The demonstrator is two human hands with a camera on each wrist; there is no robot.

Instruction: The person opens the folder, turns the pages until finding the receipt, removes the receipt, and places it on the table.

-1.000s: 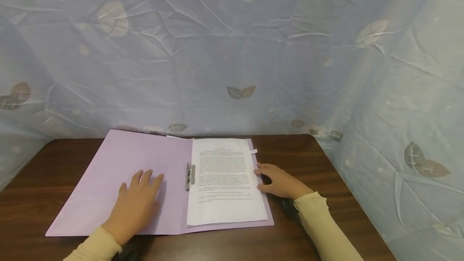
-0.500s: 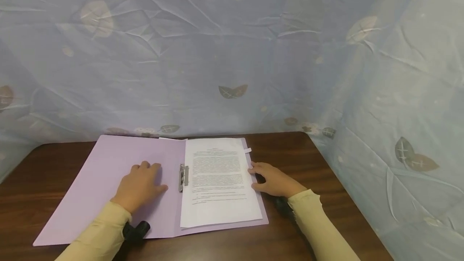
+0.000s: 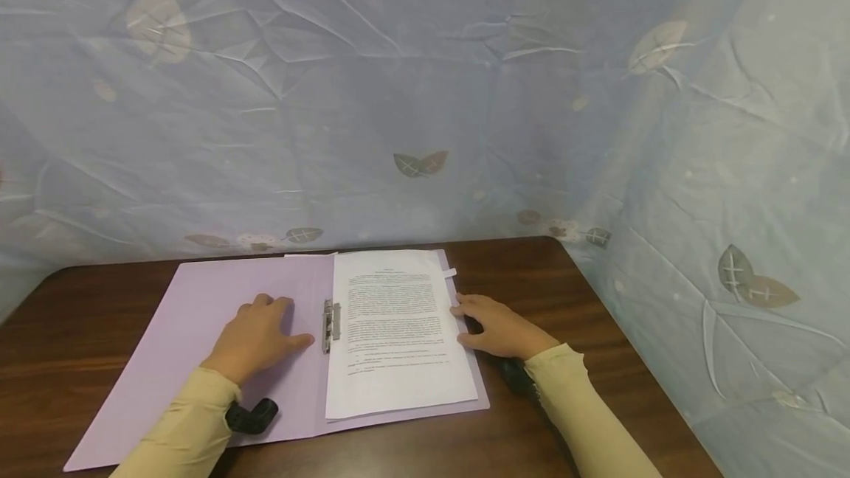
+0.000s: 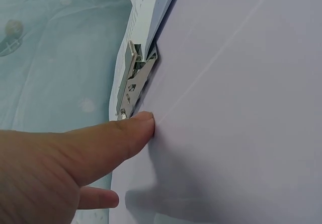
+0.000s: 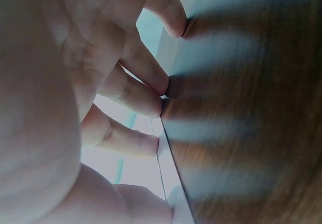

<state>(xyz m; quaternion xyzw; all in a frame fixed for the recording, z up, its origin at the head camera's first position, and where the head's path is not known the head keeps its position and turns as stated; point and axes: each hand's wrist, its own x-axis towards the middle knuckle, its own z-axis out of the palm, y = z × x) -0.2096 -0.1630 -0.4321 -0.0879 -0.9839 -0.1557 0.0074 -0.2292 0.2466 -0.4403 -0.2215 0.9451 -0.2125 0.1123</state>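
A purple folder (image 3: 166,360) lies spread flat, with a stack of printed paper (image 3: 401,389) on its right half. At the stack's left edge, by the folder's spine, sits a metal clip (image 3: 327,327). My left hand (image 3: 255,334) is over the left cover, its thumb extended toward the clip. In the left wrist view that thumb (image 4: 136,133) appears just below the lever clip (image 4: 135,83), holding nothing. My right hand (image 3: 501,327) rests at the folder's right edge, fingers spread. Its fingertips (image 5: 156,108) touch the edge and the tabletop in the right wrist view.
A dark wooden table (image 3: 531,279) carries the folder. Pale blue patterned cloth (image 3: 345,131) hangs behind it and along the right side. A small white tab (image 3: 450,273) sticks out from the folder's right edge. Black wrist cameras (image 3: 252,415) are strapped under the sleeves.
My left hand has turned and drawn its fingers in, and its thumb now reaches out toward the clip. The right hand stays at the folder's edge. The head view has shifted slightly.
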